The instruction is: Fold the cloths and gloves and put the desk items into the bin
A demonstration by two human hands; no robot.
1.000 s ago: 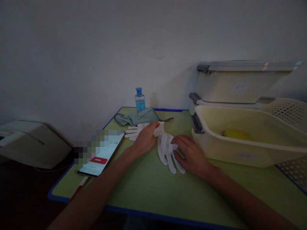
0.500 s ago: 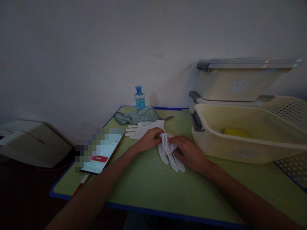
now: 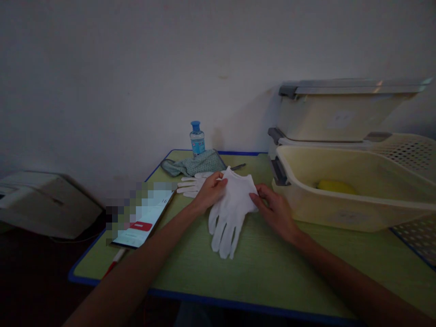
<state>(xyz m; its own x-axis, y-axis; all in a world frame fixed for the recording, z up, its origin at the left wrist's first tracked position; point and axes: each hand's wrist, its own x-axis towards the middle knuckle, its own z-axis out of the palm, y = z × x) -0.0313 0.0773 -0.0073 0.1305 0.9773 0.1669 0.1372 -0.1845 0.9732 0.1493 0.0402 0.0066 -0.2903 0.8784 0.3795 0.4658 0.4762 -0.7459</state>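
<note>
A white glove (image 3: 230, 204) hangs between my hands, its cuff towards the wall and its fingers pointing down towards me over the table. My left hand (image 3: 211, 190) pinches the left edge of the cuff. On the other side, my right hand (image 3: 272, 206) grips the glove's right edge between thumb and fingers. Behind my left hand, a second white glove (image 3: 190, 186) lies flat on the green table (image 3: 190, 268), partly hidden. Just beyond it is a crumpled grey-green cloth (image 3: 200, 163).
A blue-capped bottle (image 3: 197, 140) stands by the wall. At left lies a lit phone (image 3: 146, 218), with a red-and-white pen-like stick (image 3: 116, 261) below it. At right, a cream bin (image 3: 313, 213) holds a yellow item (image 3: 335, 186); a lidded box (image 3: 327, 118) rises behind.
The glove was bunched up between my hands; now it is spread out with its cuff at the top. My hands have moved apart slightly.
</note>
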